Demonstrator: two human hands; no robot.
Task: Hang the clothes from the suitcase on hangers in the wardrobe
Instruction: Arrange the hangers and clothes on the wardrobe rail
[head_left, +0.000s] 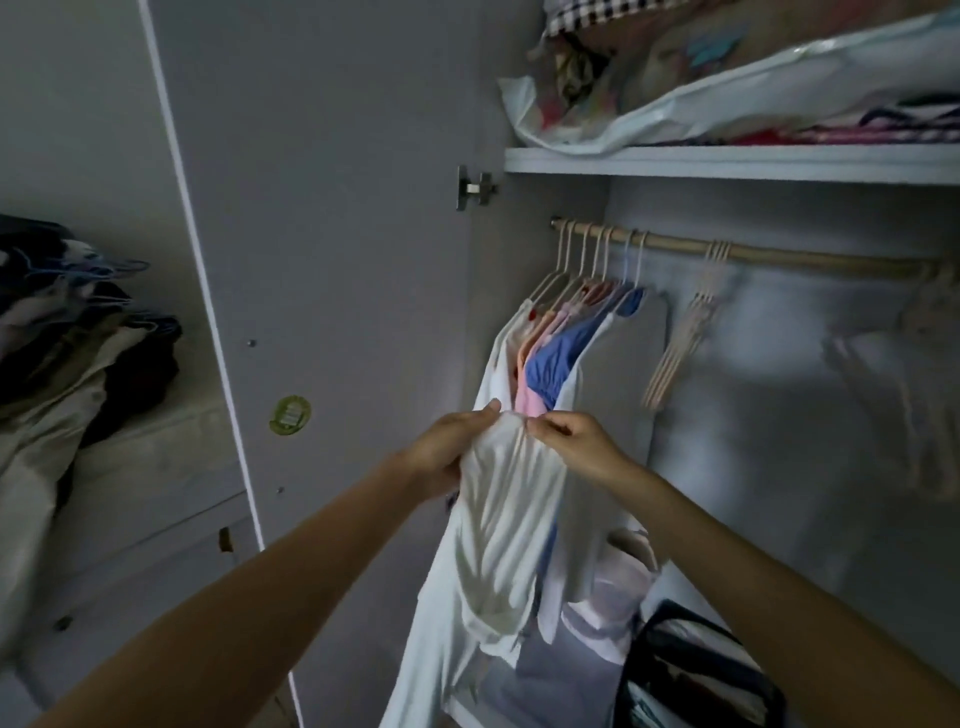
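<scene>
From the head camera, the left hand (441, 441) grips the gathered top of a creased white cotton garment (498, 525) while the right hand (571, 441) pinches the same bunched edge just beside it, both held in front of the open grey wardrobe (332, 208). Behind them, white, pink and blue clothes (545, 358) hang on pale hangers at the left end of the wooden rail (779, 255), with a cluster of bare pale hangers (680, 338) further along and a plastic-wrapped bundle (727, 78) on the shelf (727, 162) above.
</scene>
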